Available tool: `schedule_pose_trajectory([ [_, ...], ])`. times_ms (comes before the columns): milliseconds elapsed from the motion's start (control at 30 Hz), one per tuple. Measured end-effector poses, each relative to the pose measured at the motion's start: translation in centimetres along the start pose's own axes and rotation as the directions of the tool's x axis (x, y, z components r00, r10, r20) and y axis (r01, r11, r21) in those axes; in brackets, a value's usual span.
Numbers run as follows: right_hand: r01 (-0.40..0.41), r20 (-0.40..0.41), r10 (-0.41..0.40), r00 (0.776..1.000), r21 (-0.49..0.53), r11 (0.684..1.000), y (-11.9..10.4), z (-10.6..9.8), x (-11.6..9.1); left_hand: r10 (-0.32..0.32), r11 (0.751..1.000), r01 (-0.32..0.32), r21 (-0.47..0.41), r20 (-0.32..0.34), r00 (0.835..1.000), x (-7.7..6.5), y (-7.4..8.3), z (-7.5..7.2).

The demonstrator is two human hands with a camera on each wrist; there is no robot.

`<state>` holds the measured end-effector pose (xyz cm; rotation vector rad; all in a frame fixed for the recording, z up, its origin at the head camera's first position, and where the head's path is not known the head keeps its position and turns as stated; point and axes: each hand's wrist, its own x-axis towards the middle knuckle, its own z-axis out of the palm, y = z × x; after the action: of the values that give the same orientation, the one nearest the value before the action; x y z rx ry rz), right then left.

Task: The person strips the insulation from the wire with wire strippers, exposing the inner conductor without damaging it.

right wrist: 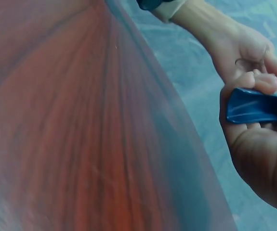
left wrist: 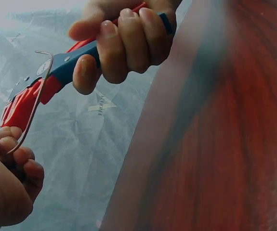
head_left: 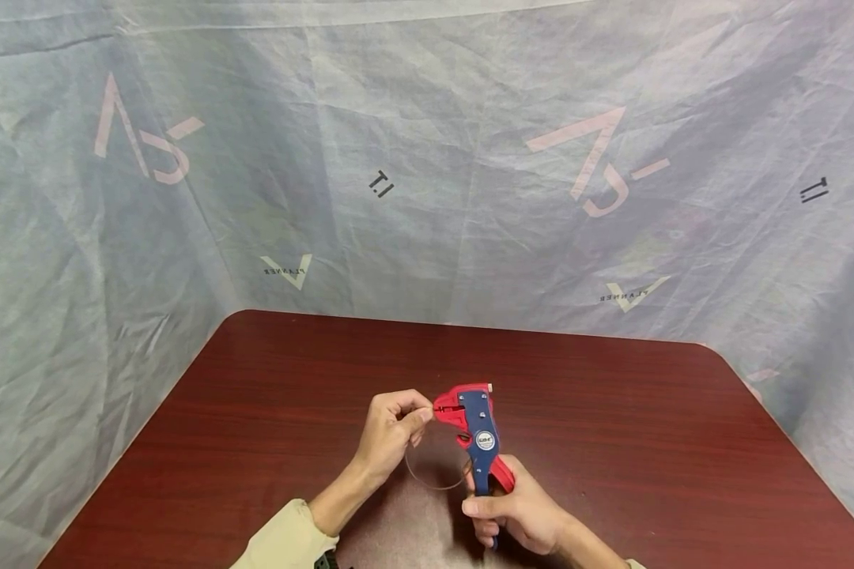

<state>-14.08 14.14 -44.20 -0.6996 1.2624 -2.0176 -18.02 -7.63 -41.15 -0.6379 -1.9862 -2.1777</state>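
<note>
My right hand (head_left: 515, 510) grips the handles of a red and blue wire stripper (head_left: 481, 427), held upright over the table with its red jaws toward the left. The fingers wrap both handles, as the left wrist view also shows. My left hand (head_left: 393, 431) pinches a thin wire (head_left: 434, 487) between thumb and forefinger, right at the mouth of the tool. From those fingertips the wire's loose part bends down and curves round toward the right hand. In the right wrist view the blue handle end (right wrist: 256, 107) pokes out of the right fist. The wire's tip at the jaws is hidden.
Below the hands spreads a dark red wood-grain table (head_left: 270, 379) with rounded far corners. A grey printed cloth (head_left: 427, 158) hangs behind it and along both sides. Pale sleeves (head_left: 288, 537) cover the forearms.
</note>
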Motion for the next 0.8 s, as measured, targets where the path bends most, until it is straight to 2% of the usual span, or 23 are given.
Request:
schedule_pose_trajectory([
  [333,-0.097,-0.091,0.097,0.991,0.01,0.995,-0.3,0.4,0.1,-0.089,0.996,0.087,-0.022,-0.075,0.993,-0.1,-0.5,0.3],
  [467,-0.136,-0.099,0.137,0.986,0.016,0.991,-0.3,0.0,0.3,-0.134,0.991,0.13,-0.044,-0.095,0.986,-0.1,-0.6,0.4],
  [667,-0.091,-0.035,0.092,0.995,0.038,0.995,-0.2,-0.7,0.1,-0.135,0.99,0.132,-0.05,-0.063,0.989,0.0,-0.7,0.3],
  [800,-0.07,-0.02,0.071,0.997,0.04,0.997,-0.3,-1.0,0.0,-0.137,0.989,0.134,-0.056,-0.043,0.99,0.0,-0.8,0.3],
])
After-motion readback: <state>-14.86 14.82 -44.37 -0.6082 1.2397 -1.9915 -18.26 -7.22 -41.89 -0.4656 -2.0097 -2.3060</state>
